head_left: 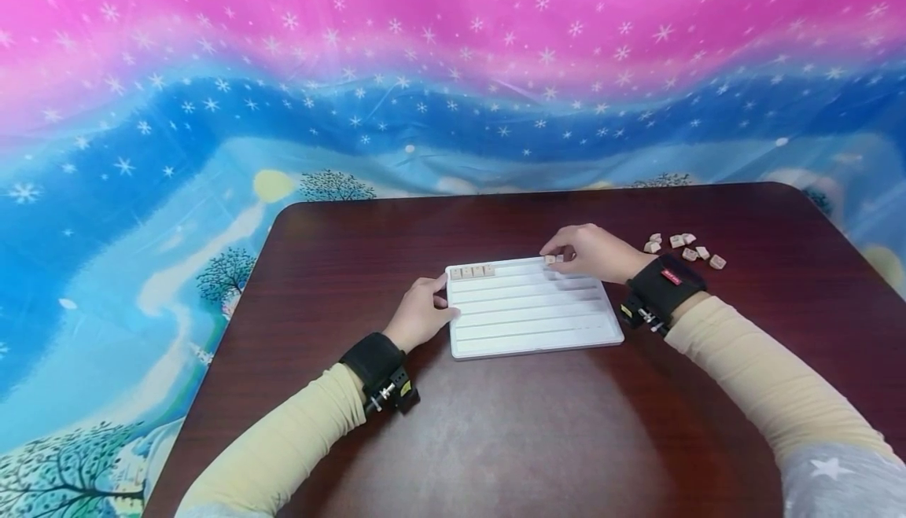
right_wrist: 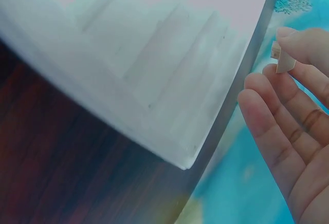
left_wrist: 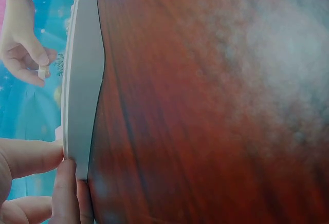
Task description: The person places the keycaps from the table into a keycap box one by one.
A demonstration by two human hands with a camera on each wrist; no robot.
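Note:
A white tray [head_left: 534, 315] with raised parallel ridges lies on the table. At its far left corner, several small beige keycaps [head_left: 473, 272] stand in a row in the top channel. My left hand [head_left: 416, 315] holds the tray's left edge, thumb and fingers against the rim [left_wrist: 66, 106] in the left wrist view. Above the far right edge, my right hand [head_left: 594, 252] pinches a beige keycap [right_wrist: 286, 62] between thumb and fingertips. Another pale piece [right_wrist: 276, 50] shows beside it; whether it is separate, I cannot tell.
Several loose beige keycaps [head_left: 690, 254] lie scattered beyond the right wrist, near the back right of the dark wooden table [head_left: 495, 431]. A patterned pink and blue cloth [head_left: 453, 117] hangs behind the table. Both wrists carry black straps with small cameras.

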